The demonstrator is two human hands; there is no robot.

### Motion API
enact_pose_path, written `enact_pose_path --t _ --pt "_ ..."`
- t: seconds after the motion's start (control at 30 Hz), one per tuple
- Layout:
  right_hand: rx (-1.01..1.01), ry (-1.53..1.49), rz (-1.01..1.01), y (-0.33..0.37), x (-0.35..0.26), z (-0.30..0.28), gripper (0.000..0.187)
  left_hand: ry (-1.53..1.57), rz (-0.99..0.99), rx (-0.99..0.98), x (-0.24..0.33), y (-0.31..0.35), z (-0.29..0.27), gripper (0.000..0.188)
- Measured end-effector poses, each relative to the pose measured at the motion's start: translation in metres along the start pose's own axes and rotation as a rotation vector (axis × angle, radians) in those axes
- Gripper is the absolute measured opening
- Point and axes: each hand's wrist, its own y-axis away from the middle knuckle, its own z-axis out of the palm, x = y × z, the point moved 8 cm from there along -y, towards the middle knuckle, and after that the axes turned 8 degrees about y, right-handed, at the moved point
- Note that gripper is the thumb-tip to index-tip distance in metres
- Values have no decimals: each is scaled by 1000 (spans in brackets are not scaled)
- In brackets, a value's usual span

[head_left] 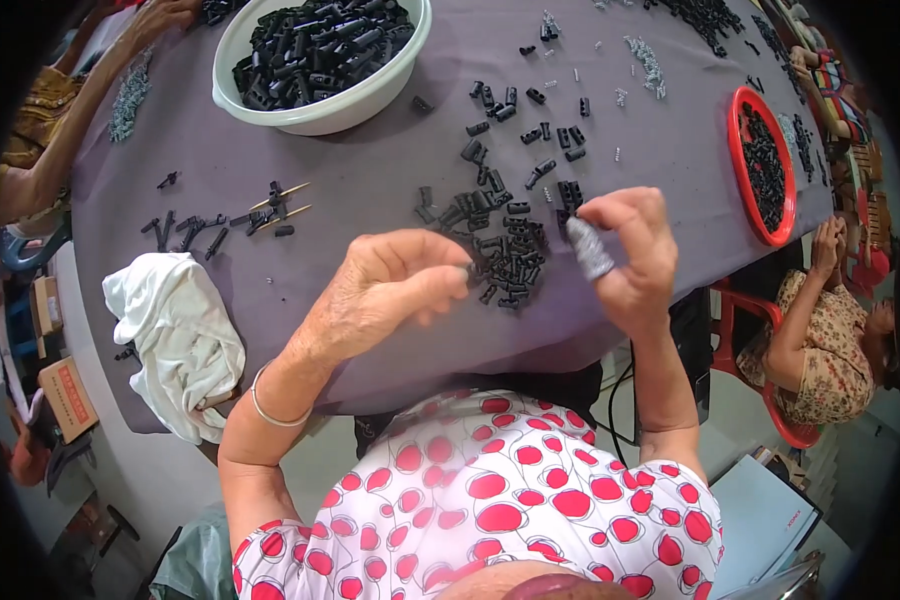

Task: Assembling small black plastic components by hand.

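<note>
A pile of small black plastic parts lies on the cloth-covered table in front of me, between my hands. At its left edge, my left hand has thumb and forefinger pinched together; a dark bit shows at the tips, too small to name. My right hand is raised at the pile's right side, with a grey wrapping on one fingertip. Its thumb and forefinger close toward each other beside black parts, and what they hold is unclear. More black cylindrical pieces are scattered just beyond the pile, with small metal springs among them.
A pale bowl full of black parts stands at the far left. A red tray of black pieces is at right. White cloth hangs over the left edge near thin sticks and black parts. Other people sit at both sides.
</note>
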Motion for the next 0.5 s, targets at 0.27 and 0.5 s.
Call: enact_pose_path --t 0.27,0.5 --pt "-138 244 70 -13 0 24 23 156 32 77 -3 -3 -6 23" --pt "-230 348 82 -13 1 36 22 187 117 109 0 0 -6 18"
